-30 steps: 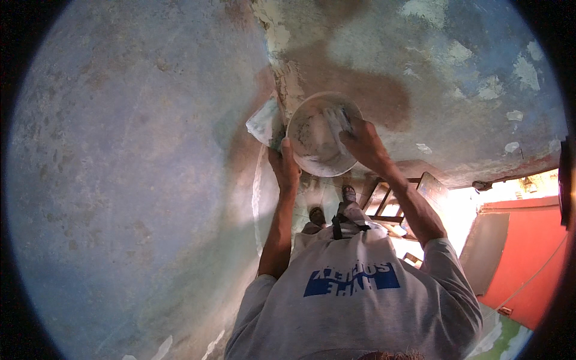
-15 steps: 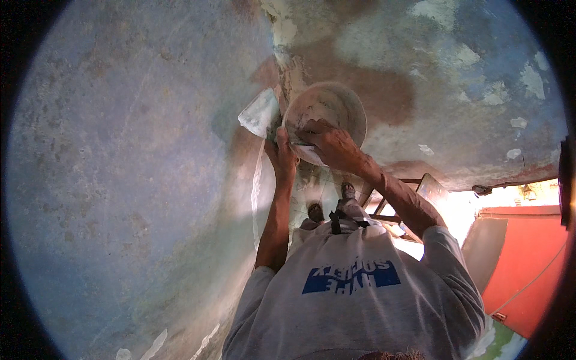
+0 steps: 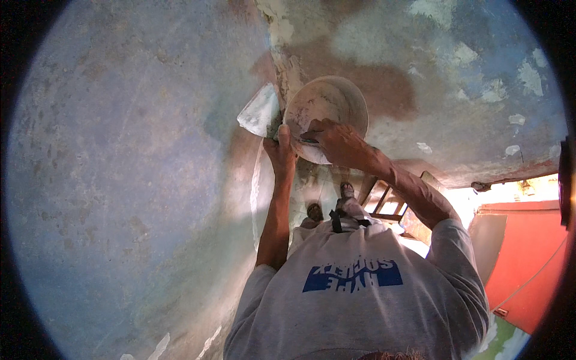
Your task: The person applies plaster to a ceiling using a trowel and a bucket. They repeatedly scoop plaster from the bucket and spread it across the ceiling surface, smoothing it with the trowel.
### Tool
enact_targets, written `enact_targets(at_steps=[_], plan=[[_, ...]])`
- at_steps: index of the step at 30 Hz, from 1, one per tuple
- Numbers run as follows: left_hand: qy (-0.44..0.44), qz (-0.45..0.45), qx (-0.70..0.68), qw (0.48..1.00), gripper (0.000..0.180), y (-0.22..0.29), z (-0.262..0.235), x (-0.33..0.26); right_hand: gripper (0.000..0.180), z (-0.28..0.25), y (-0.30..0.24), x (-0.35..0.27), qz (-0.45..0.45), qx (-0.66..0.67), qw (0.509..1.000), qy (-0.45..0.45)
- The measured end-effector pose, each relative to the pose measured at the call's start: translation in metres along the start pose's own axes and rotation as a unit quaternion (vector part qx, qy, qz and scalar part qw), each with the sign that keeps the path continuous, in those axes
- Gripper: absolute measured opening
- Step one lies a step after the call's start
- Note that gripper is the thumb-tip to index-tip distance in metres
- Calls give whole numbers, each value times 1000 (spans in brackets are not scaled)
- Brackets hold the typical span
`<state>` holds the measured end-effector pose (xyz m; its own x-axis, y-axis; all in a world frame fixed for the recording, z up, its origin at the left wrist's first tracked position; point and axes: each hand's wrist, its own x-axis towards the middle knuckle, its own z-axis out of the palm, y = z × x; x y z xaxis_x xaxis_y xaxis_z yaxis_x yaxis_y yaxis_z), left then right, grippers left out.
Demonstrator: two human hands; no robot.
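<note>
A pale round bucket (image 3: 327, 99) with a stained inside is held up before me, its mouth turned toward me. My left hand (image 3: 281, 149) grips its left rim, thumb upward. From the same hand juts a wide putty knife blade (image 3: 261, 114), smeared with whitish paste; its handle is hidden. Over the near part of the bucket's mouth, my right hand (image 3: 341, 144) has its fingers curled around something dark and thin, mostly covered by the hand, which I cannot make out.
Blotchy blue-grey wall (image 3: 120, 150) fills the left, meeting a patched wall (image 3: 474, 78) at a rough corner seam (image 3: 288, 66). My feet stand on a tiled floor below. A wooden frame (image 3: 387, 201) stands behind my right arm, and a red panel (image 3: 531, 258) lies farther right.
My right forearm and elbow have shifted a little outward to the right. The bucket has risen and tilted slightly, while the putty knife stays nearly in place.
</note>
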<state>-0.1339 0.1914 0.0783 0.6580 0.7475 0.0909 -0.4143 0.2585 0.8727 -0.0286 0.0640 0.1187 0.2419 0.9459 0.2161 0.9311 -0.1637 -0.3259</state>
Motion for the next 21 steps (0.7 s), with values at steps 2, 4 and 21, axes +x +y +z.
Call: enact_targets(at_steps=[2, 4, 21], plan=[[-5, 51, 38, 998, 51, -11, -3, 5, 30, 2, 16, -2, -35, -26, 999, 2], [-16, 89, 71, 993, 53, -11, -13, 1, 27, -41, 3, 10, 65, -30, 991, -116], [16, 97, 123, 988, 55, -48, -25, -30, 27, 17, 6, -26, 326, 649, 687, -19]])
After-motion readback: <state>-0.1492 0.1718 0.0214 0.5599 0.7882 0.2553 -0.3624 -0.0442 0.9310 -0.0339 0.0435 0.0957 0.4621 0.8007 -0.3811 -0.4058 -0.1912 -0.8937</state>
